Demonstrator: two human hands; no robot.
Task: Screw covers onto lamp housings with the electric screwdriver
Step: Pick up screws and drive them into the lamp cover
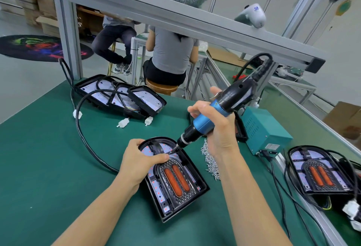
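Observation:
A black arched lamp housing [203, 188] lies on the green bench in front of me. Inside it sits a cover [176, 179] with two orange lenses. My left hand [140, 160] grips the housing's top left rim, its thumb lying across the top of the cover. My right hand [214, 128] grips the blue and black electric screwdriver [218, 109], tilted down to the left. Its bit tip touches the housing's inside near the top of the cover, just above my left thumb. A heap of small silver screws [210, 157] lies right of the housing.
A stack of open housings [121, 95] with black cables and white plugs lies at the back left. A teal power box [263, 128] stands to the right, and another lamp with its cover [320, 173] sits beyond it. Two people sit behind the bench frame.

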